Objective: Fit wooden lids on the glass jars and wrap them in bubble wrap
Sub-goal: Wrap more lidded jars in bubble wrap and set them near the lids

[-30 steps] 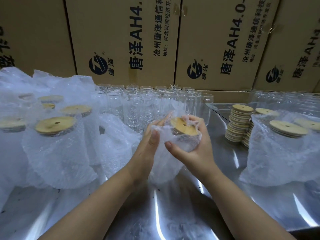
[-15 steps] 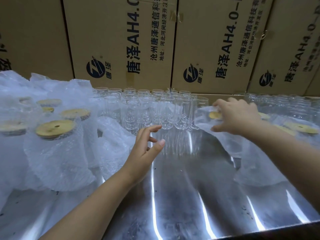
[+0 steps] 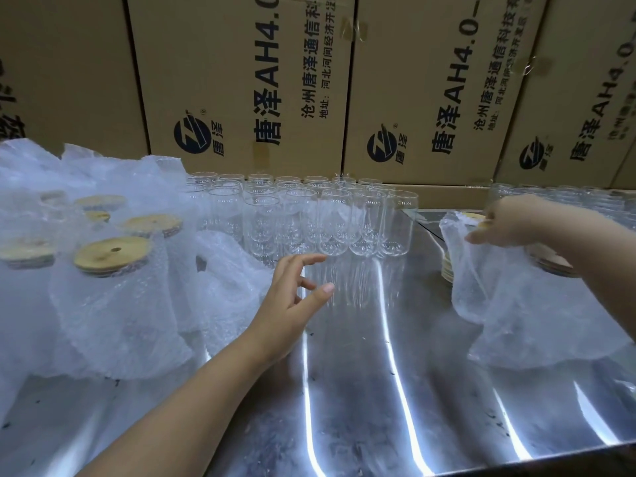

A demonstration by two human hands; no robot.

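My right hand (image 3: 516, 220) grips the top of a bubble-wrapped jar (image 3: 481, 277) at the far right, its wooden lid only just showing under my fingers. The jar stands among other wrapped jars (image 3: 550, 321) there. My left hand (image 3: 292, 297) hovers over the middle of the steel table (image 3: 378, 390) with fingers spread and holds nothing. Several bare glass jars (image 3: 330, 218) stand in rows just beyond it. More wrapped jars with wooden lids (image 3: 112, 254) crowd the left side.
Loose bubble wrap (image 3: 227, 273) lies between the left pile and the bare jars. A stack of wooden lids (image 3: 447, 270) is half hidden behind the jar I hold. Printed cardboard boxes (image 3: 241, 80) form a wall behind the table.
Both hands held the wrapped jar at the centre. My right hand has since carried it to the right pile, while my left hand let go and stayed near the middle.
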